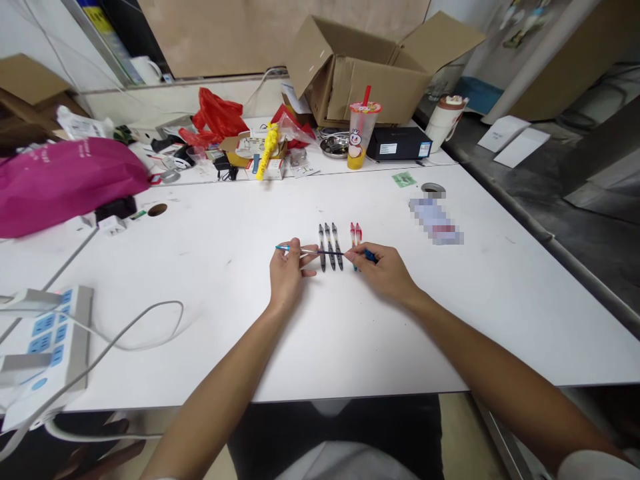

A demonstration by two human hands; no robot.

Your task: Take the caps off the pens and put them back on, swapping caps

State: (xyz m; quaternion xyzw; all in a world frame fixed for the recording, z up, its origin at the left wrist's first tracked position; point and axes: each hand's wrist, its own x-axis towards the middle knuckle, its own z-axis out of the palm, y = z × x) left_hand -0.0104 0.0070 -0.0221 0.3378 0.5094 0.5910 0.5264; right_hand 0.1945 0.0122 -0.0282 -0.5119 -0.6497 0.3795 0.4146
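My left hand (286,277) is closed, with thumb and fingers pinching a clear pen barrel (283,247) that has a light blue end. A thin dark ink refill (329,253) runs level from that barrel to the fingertips of my right hand (387,272), which pinches its other end. A blue pen part (370,255) shows in the right hand, partly covered by the fingers. Behind the refill, several black pens (329,233) lie side by side on the white table. Red pens (355,232) lie to their right, their near ends partly hidden by my right hand.
A blurred phone-shaped item (436,221) and a tape roll (433,189) lie to the right. A drink cup (363,130), a black box (400,143) and an open carton (370,83) stand behind. A power strip (75,333) with a looping cable and a magenta bag (70,177) are left.
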